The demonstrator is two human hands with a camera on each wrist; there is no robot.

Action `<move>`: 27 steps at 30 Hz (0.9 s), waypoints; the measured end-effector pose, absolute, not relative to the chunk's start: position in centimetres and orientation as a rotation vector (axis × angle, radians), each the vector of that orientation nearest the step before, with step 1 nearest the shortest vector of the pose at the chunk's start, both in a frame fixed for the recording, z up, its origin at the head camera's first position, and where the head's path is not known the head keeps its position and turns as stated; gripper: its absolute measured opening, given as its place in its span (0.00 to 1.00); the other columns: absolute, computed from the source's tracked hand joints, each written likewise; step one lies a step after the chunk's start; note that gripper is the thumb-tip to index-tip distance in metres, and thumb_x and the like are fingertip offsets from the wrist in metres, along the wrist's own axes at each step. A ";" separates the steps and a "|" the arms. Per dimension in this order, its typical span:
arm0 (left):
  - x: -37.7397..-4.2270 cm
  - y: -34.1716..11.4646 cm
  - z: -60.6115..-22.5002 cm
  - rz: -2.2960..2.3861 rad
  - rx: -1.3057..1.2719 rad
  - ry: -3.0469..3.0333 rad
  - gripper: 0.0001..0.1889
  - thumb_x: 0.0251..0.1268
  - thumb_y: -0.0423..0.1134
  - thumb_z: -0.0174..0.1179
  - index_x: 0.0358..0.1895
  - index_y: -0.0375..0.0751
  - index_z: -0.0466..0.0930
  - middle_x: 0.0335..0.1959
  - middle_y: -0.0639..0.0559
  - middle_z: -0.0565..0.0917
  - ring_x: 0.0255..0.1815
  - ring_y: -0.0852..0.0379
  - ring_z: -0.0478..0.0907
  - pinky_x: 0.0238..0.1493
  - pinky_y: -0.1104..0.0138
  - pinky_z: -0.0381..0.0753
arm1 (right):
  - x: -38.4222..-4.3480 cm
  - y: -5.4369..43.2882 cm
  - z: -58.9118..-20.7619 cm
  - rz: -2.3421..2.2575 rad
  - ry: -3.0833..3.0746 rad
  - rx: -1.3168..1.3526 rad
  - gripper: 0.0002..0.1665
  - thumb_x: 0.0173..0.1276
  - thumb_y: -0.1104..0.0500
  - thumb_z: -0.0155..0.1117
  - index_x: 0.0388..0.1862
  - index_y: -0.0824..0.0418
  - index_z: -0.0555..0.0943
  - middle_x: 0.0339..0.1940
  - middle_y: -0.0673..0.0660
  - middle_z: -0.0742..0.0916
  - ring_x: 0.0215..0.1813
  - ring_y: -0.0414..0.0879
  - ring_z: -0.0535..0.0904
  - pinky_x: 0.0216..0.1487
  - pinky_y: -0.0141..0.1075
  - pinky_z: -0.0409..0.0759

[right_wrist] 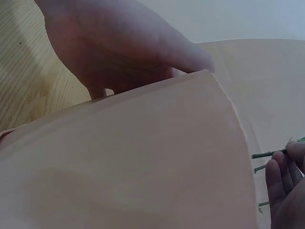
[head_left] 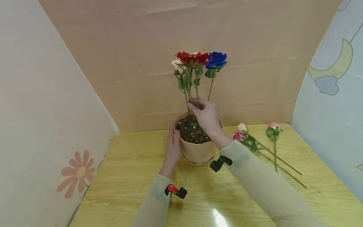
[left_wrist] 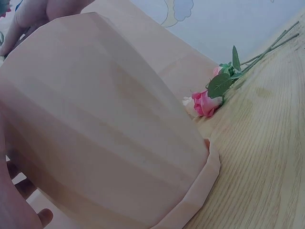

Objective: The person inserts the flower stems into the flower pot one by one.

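Observation:
My right hand (head_left: 208, 116) pinches the thin stem of a red flower (head_left: 193, 59) above the soil (head_left: 193, 130) of a beige flowerpot (head_left: 198, 151). My left hand (head_left: 172, 146) lies against the pot's left side, thumb toward me. In the right wrist view, that left hand (right_wrist: 114, 43) is along the pot wall, its fingertips hidden behind the pot. A blue rose (head_left: 216, 60) and a pale peach rose (head_left: 177, 65) stand upright in the pot, with a whitish bloom mostly hidden behind the red one. At the right wrist view's edge, the pinching fingers (right_wrist: 276, 183) hold a green stem.
On the wooden table (head_left: 127, 173), right of the pot, lie a peach rose (head_left: 242, 127), a magenta rose (head_left: 239, 136) and a pink rose (head_left: 274, 126), stems toward me. A saucer (head_left: 197, 164) sits under the pot. Brown backing (head_left: 141, 78) rises behind the table.

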State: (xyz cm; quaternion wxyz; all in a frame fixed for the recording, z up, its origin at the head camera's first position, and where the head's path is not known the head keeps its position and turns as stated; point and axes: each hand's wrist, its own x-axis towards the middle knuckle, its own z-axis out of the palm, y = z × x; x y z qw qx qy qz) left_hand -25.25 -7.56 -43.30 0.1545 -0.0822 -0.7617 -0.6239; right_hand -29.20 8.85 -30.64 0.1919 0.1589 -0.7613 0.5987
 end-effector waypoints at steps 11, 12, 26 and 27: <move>-25.2 -7.5 -43.2 -1.806 -0.236 -2.168 0.31 0.96 0.47 0.37 0.93 0.48 0.47 0.91 0.45 0.53 0.90 0.45 0.52 0.87 0.46 0.54 | -29.3 8.4 -32.0 1.576 -2.266 0.472 0.13 0.82 0.55 0.73 0.56 0.60 0.93 0.48 0.55 0.94 0.47 0.49 0.89 0.50 0.45 0.87; -25.2 -7.5 -43.2 -1.807 -0.239 -2.164 0.31 0.96 0.47 0.37 0.93 0.48 0.47 0.91 0.45 0.53 0.90 0.45 0.52 0.87 0.46 0.53 | -29.3 8.4 -32.1 1.562 -2.277 0.475 0.13 0.82 0.55 0.73 0.56 0.60 0.93 0.48 0.55 0.94 0.48 0.49 0.89 0.51 0.47 0.87; -25.5 -7.4 -43.3 -1.833 -0.274 -2.136 0.31 0.96 0.46 0.37 0.93 0.46 0.46 0.91 0.45 0.53 0.90 0.47 0.51 0.87 0.49 0.53 | -29.8 8.2 -32.8 1.263 -2.423 0.506 0.13 0.81 0.55 0.73 0.56 0.60 0.93 0.48 0.56 0.94 0.48 0.52 0.90 0.51 0.50 0.88; -25.5 -7.4 -43.3 -1.834 -0.278 -2.134 0.31 0.96 0.45 0.36 0.93 0.45 0.46 0.91 0.44 0.53 0.90 0.46 0.51 0.87 0.48 0.53 | -29.8 8.1 -32.8 1.243 -2.437 0.510 0.13 0.81 0.55 0.73 0.57 0.60 0.93 0.49 0.56 0.94 0.49 0.52 0.91 0.52 0.50 0.88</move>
